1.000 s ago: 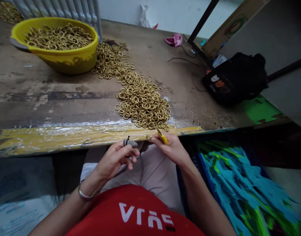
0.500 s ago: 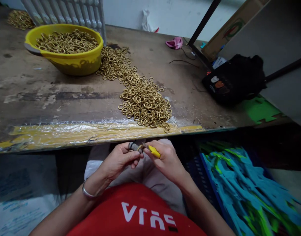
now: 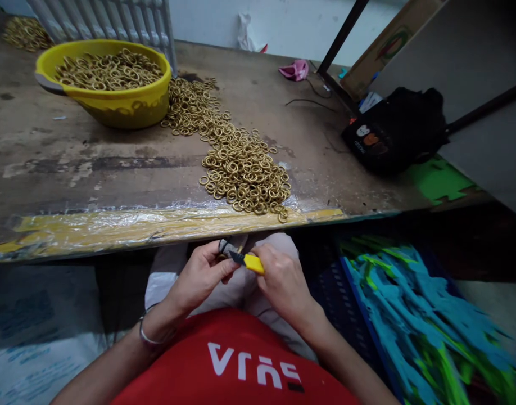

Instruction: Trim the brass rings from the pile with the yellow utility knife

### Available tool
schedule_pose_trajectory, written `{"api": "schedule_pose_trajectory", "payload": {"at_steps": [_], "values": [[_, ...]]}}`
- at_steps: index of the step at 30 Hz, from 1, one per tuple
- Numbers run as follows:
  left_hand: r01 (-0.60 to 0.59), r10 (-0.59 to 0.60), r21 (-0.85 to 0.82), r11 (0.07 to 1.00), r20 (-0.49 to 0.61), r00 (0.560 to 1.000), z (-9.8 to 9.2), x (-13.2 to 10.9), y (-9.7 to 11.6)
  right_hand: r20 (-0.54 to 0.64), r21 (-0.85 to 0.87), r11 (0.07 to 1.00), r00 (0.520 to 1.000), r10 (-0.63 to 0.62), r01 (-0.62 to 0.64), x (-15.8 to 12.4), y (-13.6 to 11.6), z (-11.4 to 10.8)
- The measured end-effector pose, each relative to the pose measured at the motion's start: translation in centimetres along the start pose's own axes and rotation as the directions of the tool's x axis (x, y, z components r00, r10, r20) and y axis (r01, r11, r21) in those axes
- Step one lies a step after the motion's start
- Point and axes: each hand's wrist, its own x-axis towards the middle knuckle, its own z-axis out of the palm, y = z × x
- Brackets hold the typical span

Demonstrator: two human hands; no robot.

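Observation:
My right hand (image 3: pixel 279 275) is closed around a yellow-handled knife (image 3: pixel 254 264). Its dark blade points left, across the fingertips of my other hand. My left hand (image 3: pixel 205 273) is pinched, with grey wrapping and a black band on the index finger. At those fingertips a small bit of a gold-coloured ring (image 3: pixel 240 248) shows, and the fingers and blade hide the rest. Both hands are above my lap, just below the table's front edge. Beyond them on the table lies a heap of gold-coloured rings (image 3: pixel 253 174).
A yellow basin (image 3: pixel 123 109) full of rings stands on the table (image 3: pixel 157 188) at the back left. A black bag (image 3: pixel 397 132) and a pink cloth (image 3: pixel 294 70) lie at the right. Beside my right leg, a blue crate (image 3: pixel 359 315) holds blue and green pieces.
The knife has swung so that its blade and more of its handle show, with the blade across my left fingertips. My right hand has turned and shifted slightly left. The view has moved slightly.

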Motion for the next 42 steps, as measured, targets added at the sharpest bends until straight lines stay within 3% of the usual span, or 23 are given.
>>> {"api": "schedule_pose_trajectory", "payload": {"at_steps": [4, 8, 10, 14, 20, 27, 31, 34, 38, 40, 42], "values": [[-0.079, 0.083, 0.177, 0.981, -0.016, 0.996, 0.6, -0.8, 1.7, -0.015, -0.092, 0.996, 1.000, 0.015, -0.017, 0.6, 0.4, 0.0], [-0.158, 0.126, 0.241, 0.958, 0.143, 0.982, 1.2, -1.8, 3.7, -0.122, -0.259, 0.928, 0.963, 0.242, -0.266, 1.9, 3.5, -0.8], [-0.123, 0.093, 0.181, 0.976, 0.166, 0.982, 1.0, -1.7, 3.5, -0.218, -0.222, 0.923, 0.939, 0.267, -0.314, 2.6, 5.5, -1.4], [0.030, -0.026, -0.091, 0.995, 0.049, 0.998, 0.2, -0.3, 1.3, -0.311, -0.144, 0.954, 0.928, 0.208, -0.262, 3.9, 8.4, -1.9], [0.143, -0.149, -0.315, 0.938, 0.003, 0.989, 0.3, 1.0, 0.3, -0.283, -0.204, 0.932, 0.929, 0.238, -0.300, 6.4, 9.4, -1.2], [0.293, -0.265, -0.445, 0.846, 0.127, 0.956, -1.1, 0.9, 0.3, -0.157, -0.351, 0.879, 0.946, 0.283, -0.322, 8.2, 9.0, -0.9], [0.348, -0.347, -0.426, 0.835, 0.085, 0.934, -1.4, 1.5, -0.2, -0.180, -0.340, 0.886, 0.947, 0.267, -0.314, 8.4, 9.8, -1.3], [0.338, -0.354, -0.403, 0.851, 0.038, 0.935, -0.9, 1.9, -0.2, -0.325, -0.229, 0.912, 0.910, 0.256, -0.339, 8.3, 10.7, -2.0], [0.273, -0.292, -0.391, 0.879, 0.011, 0.956, -0.1, 2.2, -0.1, -0.544, 0.182, 0.951, 0.780, 0.311, -0.251, 8.4, 10.4, -2.3], [0.234, -0.252, -0.389, 0.891, 0.006, 0.968, 0.1, 2.3, -0.1, -0.475, 0.526, 0.839, 0.770, 0.425, -0.139, 8.3, 8.9, -2.0], [0.196, -0.213, -0.402, 0.894, 0.004, 0.977, 0.2, 2.2, 0.1, -0.274, 0.819, 0.571, 0.840, 0.468, -0.051, 7.9, 6.8, -1.4]]}}
